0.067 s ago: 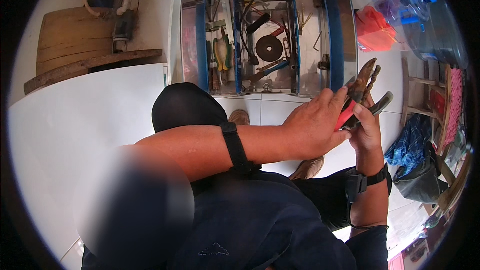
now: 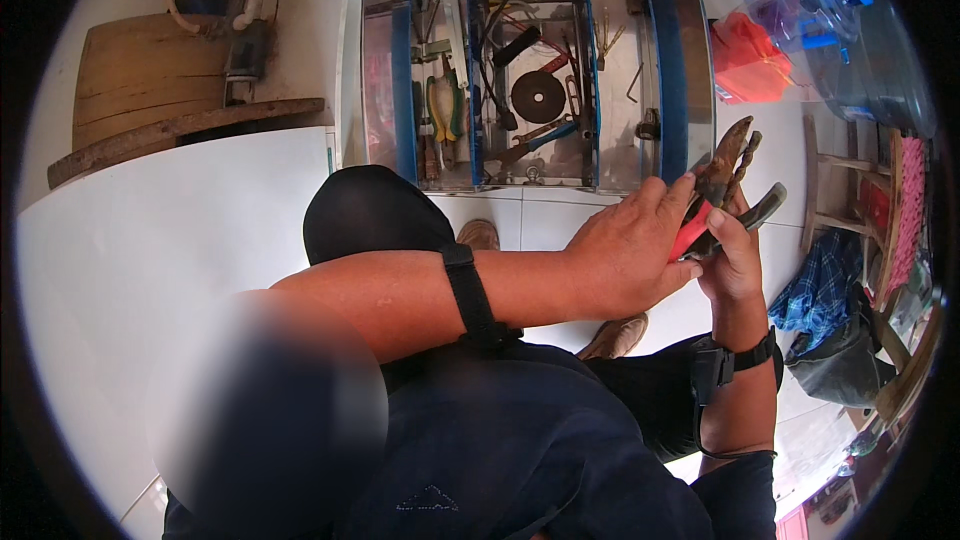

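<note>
Gripping a rusty pair of pliers (image 2: 725, 190), both hands meet at the right of the view, in front of the open metal toolbox (image 2: 530, 80) on the white tiled floor (image 2: 160, 240). Right hand (image 2: 730, 260) is wrapped around the handles from below; left hand (image 2: 625, 255) is pressed flat-ish against the red grip, fingers covering most of it. So the handles are mostly hidden, only the brown jaws and one grey handle tip poke out. Toolbox trays hold a jumble: green-handled pliers (image 2: 445, 105), a dark grinding disc (image 2: 538, 96), the rest hard to make out. Blue plastic bottles (image 2: 820, 0) are cut off at the rim.
</note>
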A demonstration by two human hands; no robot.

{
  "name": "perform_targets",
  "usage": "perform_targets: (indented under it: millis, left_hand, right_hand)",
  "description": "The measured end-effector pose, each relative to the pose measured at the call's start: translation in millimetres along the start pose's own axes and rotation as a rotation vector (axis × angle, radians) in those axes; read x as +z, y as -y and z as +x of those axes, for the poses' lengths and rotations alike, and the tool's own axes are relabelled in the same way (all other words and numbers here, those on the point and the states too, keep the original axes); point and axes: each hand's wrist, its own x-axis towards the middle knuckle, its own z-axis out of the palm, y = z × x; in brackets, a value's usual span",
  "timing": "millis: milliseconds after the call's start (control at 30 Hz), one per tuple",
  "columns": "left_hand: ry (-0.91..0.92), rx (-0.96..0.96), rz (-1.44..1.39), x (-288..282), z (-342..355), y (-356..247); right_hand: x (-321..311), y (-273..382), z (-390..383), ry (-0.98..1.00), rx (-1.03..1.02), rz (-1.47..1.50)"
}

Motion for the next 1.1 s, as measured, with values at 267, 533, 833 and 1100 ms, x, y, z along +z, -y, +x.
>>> perform_targets:
  millis: [267, 533, 833, 1100]
  left_hand:
    - [-0.025, 0.005, -0.001, 1.5, -1.4, 3.0]
    - [-0.007, -0.007, -0.007, -0.2, -1.6, 3.4]
    - [0.055, -0.026, 0.019, -6.1, 0.2, 1.9]
    - [0.001, 0.009, -0.014, -2.7, -2.3, 5.4]
  right_hand:
    - [-3.9, -2.3, 3.1, 0.021, 0.013, -0.001]
    - [-2.8, -1.0, 4.4, 0.030, 0.029, -0.009]
    - [-1.2, -1.2, 4.8, 0.022, 0.020, -0.010]
    - [1.2, -0.1, 4.1, 0.005, 0.037, -0.018]
